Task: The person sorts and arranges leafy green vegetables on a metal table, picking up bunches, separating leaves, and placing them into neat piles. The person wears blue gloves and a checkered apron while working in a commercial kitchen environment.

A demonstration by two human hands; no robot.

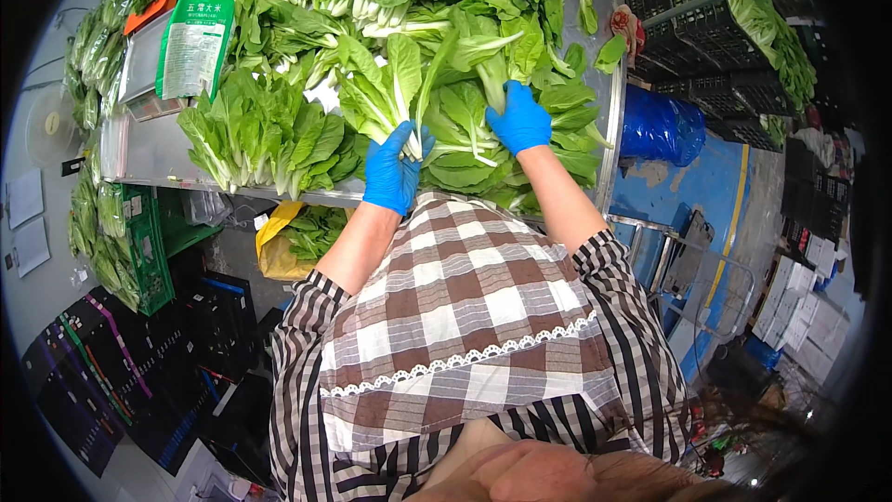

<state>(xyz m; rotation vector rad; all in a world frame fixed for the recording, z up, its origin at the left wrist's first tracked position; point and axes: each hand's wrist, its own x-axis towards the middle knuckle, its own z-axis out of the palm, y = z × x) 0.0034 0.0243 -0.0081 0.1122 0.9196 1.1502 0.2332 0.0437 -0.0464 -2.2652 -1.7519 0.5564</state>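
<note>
Leafy green pak choi bunch [386, 84] stood gripped at its pale stems by the blue-gloved left hand [392, 172], near the steel counter's [139, 163] front edge; the blue-gloved right hand [520, 119] clasped neighbouring stalks [469, 135]. Crowded heaps left little room, so a tug might have spilled leaves over the edge.

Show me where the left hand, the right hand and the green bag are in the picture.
left hand [392, 169], head view, on the back of the blue glove.
right hand [518, 119], head view, on the back of the blue glove.
green bag [193, 45], head view, on the middle of its front.
</note>
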